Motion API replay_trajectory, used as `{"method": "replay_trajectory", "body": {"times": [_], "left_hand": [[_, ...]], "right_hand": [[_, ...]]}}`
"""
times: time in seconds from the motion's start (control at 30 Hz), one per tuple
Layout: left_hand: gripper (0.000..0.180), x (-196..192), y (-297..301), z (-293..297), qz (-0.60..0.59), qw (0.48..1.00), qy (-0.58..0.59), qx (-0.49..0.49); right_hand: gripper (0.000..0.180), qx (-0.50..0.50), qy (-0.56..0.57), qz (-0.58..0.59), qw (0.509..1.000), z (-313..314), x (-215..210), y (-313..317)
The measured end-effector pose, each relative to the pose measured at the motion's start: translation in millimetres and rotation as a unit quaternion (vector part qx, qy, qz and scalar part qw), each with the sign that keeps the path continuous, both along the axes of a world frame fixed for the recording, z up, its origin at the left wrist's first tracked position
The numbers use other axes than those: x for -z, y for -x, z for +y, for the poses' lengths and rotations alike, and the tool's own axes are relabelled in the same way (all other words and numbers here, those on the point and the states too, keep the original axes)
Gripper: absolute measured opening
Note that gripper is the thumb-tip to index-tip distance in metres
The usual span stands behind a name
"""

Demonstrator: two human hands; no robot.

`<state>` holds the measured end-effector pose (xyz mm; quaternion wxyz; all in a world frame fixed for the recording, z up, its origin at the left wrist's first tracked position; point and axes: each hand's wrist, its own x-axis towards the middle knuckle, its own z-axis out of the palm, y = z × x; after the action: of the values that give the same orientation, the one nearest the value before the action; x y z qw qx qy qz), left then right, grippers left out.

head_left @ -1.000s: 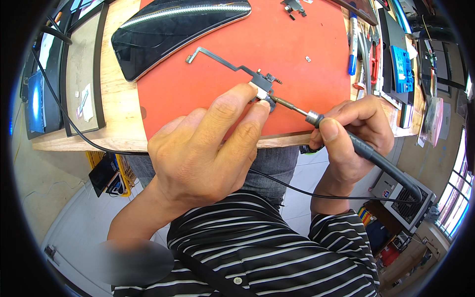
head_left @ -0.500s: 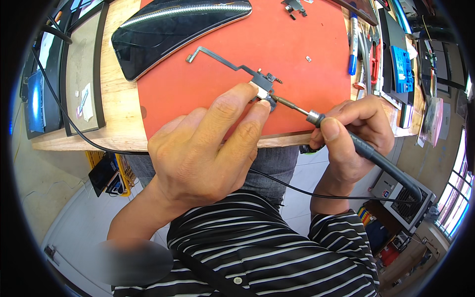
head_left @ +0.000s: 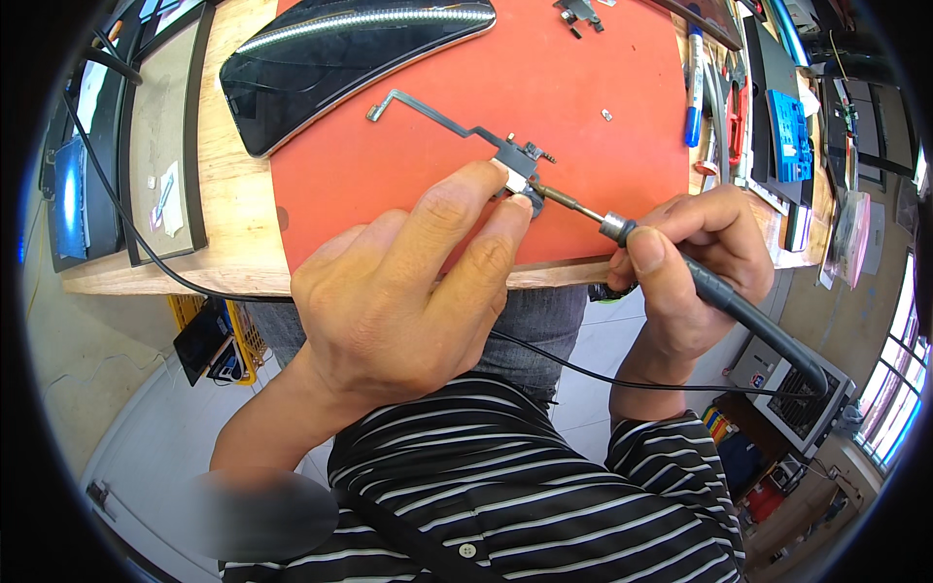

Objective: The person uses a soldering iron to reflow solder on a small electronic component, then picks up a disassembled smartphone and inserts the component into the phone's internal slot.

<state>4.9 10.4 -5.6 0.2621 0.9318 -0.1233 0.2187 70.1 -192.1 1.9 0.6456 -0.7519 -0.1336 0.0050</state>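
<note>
On an orange mat (head_left: 583, 78) lies a small phone part with a thin grey flex cable (head_left: 428, 115) that bends away to the upper left. My left hand (head_left: 408, 282) pinches the part's silver and black end (head_left: 520, 167) between fingertips, pressing it against the mat. My right hand (head_left: 700, 253) closes around the dark handle of a soldering iron (head_left: 714, 290). The iron's tip touches or nearly touches the part just right of my left fingertips; the exact contact is too small to tell. A black cord runs from the handle's rear end, leftward below my hands.
A black glass phone panel (head_left: 330, 73) lies at the mat's upper left. Small dark parts (head_left: 579, 14) sit at the far edge. A blue and white marker (head_left: 694, 87), red-handled tool (head_left: 737, 121) and blue case (head_left: 788, 134) are at right. A framed tray (head_left: 167, 146) stands left.
</note>
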Motion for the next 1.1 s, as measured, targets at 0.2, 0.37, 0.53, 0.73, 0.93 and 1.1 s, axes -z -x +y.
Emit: {"method": "replay_trajectory", "body": {"times": [0.2,0.37,0.53,0.73,0.93,1.1], "left_hand": [[0.026,-1.1,0.6,0.1,0.009,1.000,0.005,0.001],[0.026,-1.9,0.5,-0.2,0.013,1.000,0.007,0.000],[0.027,-2.4,0.4,-0.3,0.012,1.000,0.006,0.001],[0.027,-1.3,0.3,0.3,0.005,1.000,0.003,0.002],[0.031,-2.5,2.0,0.1,0.021,1.000,-0.005,-0.005],[0.033,-0.2,6.4,2.9,0.026,1.000,-0.002,0.006]], "right_hand": [[0.021,-0.003,-0.004,-0.001,1.000,-0.9,0.6,-0.2],[0.021,-0.008,0.001,-0.007,1.000,-1.9,0.5,-0.7],[0.021,-0.005,-0.007,-0.003,1.000,-1.3,0.2,-0.6],[0.020,-0.005,-0.004,-0.003,1.000,-2.4,0.5,-0.6],[0.019,-0.004,-0.007,0.001,1.000,-1.4,-0.4,-0.5],[0.020,-0.004,-0.001,-0.004,1.000,-2.2,0.2,-0.6]]}}
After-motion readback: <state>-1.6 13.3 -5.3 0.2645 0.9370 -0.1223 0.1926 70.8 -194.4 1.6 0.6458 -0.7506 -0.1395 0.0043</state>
